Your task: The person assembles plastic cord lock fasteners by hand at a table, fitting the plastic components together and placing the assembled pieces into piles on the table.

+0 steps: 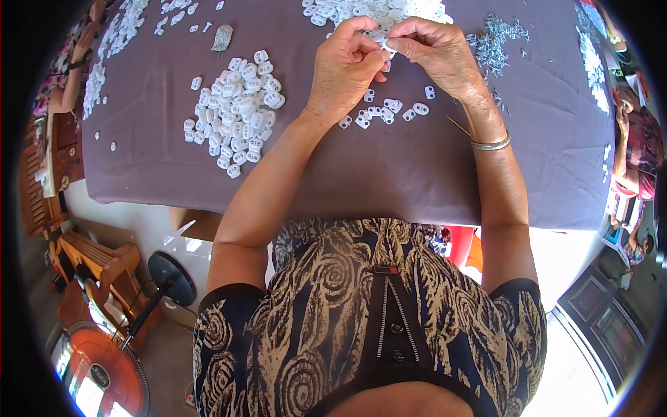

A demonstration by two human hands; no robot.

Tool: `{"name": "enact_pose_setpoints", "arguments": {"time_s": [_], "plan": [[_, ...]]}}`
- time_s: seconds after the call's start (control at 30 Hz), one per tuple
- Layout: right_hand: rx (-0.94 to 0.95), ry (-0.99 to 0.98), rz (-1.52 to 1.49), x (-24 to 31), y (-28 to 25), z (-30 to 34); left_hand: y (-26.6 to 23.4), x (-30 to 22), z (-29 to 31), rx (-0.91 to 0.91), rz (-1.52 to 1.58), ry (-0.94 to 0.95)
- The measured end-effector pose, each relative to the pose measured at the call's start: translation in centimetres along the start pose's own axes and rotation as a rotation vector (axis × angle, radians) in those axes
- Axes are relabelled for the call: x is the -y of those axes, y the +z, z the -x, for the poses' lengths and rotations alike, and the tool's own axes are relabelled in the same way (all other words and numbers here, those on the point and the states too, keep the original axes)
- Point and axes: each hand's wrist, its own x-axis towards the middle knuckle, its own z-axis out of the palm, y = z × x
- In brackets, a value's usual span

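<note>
At the far middle of the table, my left hand (pixel 340 73) and my right hand (pixel 445 59) meet, fingertips closed together on a small white plastic piece (pixel 388 46). Fingers cover most of it, so its full shape is hidden. Just nearer to me lie several loose white plastic pieces with round holes (pixel 375 115). A big heap of rounded white plastic pieces with holes (pixel 240 108) rests left of my left forearm. Beyond my fingers spreads another pile of white pieces (pixel 333 10). Small silvery metal parts, apparently screws, (pixel 495 45) lie scattered right of my right hand.
A purple-grey cloth (pixel 396 177) covers the table. On it are a greyish pointed object (pixel 222 38) at the far left and a thin stick (pixel 458 126) by my right wrist. Other people's arms (pixel 67 90) show at both sides. An orange fan (pixel 104 368) stands lower left.
</note>
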Motion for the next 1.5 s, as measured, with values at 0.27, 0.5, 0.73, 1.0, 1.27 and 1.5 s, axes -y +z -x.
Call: {"name": "enact_pose_setpoints", "arguments": {"time_s": [0.27,0.5,0.73,1.0,1.27,1.5], "plan": [[-0.057,-0.067,0.055,-0.5,0.9,-0.1,0.4,0.5,-0.1,-0.038,0.053,0.003],[-0.054,0.047,-0.01,0.7,0.6,-0.1,-0.1,1.3,-0.5,-0.001,0.074,-0.001],[-0.064,-0.016,0.068,0.3,-1.8,0.1,-2.3,6.0,-3.9,0.263,0.451,0.714],[-0.027,-0.085,0.347,1.0,-0.8,2.3,-2.1,1.2,-1.0,-0.047,-0.071,0.165],[-0.03,0.137,0.521,0.9,-6.6,7.2,-1.3,0.9,-0.7,0.009,-0.101,0.148],[0.011,0.051,0.57,0.4,-5.0,7.7,-1.1,1.1,-0.7,0.041,-0.105,0.159]]}}
